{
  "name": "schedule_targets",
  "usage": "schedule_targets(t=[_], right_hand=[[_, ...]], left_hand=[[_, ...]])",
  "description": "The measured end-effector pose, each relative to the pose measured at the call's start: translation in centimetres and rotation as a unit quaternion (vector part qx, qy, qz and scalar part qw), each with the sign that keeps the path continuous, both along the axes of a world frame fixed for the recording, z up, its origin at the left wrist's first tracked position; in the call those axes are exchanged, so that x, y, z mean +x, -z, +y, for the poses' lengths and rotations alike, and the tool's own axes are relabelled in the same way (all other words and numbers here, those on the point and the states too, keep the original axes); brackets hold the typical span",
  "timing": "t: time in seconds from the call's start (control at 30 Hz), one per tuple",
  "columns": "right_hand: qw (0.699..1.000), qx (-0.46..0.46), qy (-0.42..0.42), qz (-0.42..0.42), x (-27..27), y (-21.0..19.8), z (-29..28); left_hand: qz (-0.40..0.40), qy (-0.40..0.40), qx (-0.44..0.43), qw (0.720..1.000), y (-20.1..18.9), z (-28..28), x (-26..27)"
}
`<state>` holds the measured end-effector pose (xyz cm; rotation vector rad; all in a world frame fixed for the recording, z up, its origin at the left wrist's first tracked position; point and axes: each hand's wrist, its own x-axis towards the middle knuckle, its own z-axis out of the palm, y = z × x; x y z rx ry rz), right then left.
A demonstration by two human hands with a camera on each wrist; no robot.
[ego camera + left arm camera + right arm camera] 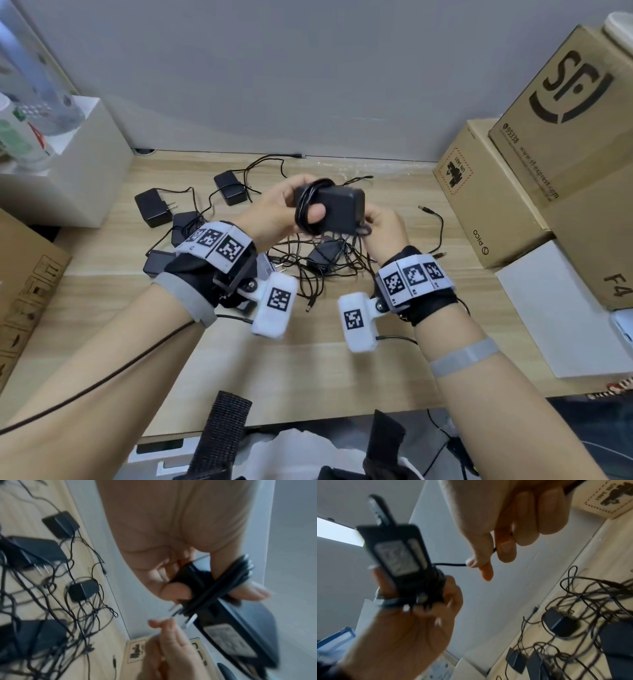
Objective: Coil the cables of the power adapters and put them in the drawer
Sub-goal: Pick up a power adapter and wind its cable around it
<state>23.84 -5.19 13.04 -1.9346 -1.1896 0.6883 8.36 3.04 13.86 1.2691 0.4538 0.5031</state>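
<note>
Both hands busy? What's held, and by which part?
Left hand grips the power adapter at its cable-wrapped end; right hand pinches the cable's free end.

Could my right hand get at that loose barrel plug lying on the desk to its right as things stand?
Probably not yet: the right hand is pinching the cable end of the adapter held by the left hand. The barrel plug itself lies unobstructed.

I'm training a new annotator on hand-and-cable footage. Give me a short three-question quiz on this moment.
1. True or false: the left hand grips the power adapter with cable coiled round it.
2. What does the right hand pinch? A) the cable's loose end B) a cardboard box C) nothing
3. Fill in: the other adapters lie tangled on the wooden ____.

Key: 1 true; 2 A; 3 desk.
</note>
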Motion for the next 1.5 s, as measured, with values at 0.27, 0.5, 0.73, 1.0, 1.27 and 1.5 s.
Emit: schedule_targets(t=[0.27, 0.5, 0.73, 1.0, 1.27, 1.5], right_hand=[[0.991, -0.048, -0.111, -0.053, -2.5, 0.5, -0.8], [0.980, -0.062, -0.161, -0.101, -2.7, -0.7, -1.2], [0.991, 0.107, -0.079, 0.000, -2.7, -1.7, -2.0], [0.949, 0.159, -0.070, 0.264, -2.0, -3.7, -1.8], [0.958, 0.199, 0.004, 0.206, -1.5, -3.3, -1.2], [0.949, 0.194, -0.001, 0.250, -0.9, -3.6, -1.3]], left_hand=[[0.013, -0.144, 0.030, 0.989, -0.3, -0.4, 1.4], [0.066, -0.191, 0.101, 0.974, 0.1, -0.7, 1.8], [0.103, -0.216, 0.119, 0.964, 1.1, -0.1, 1.1], [0.095, -0.188, 0.100, 0.972, 1.1, -0.9, 1.1], [0.080, -0.126, 0.040, 0.988, 1.2, -1.7, 1.7], [0.079, -0.079, -0.012, 0.994, 1.4, -1.7, 1.6]])
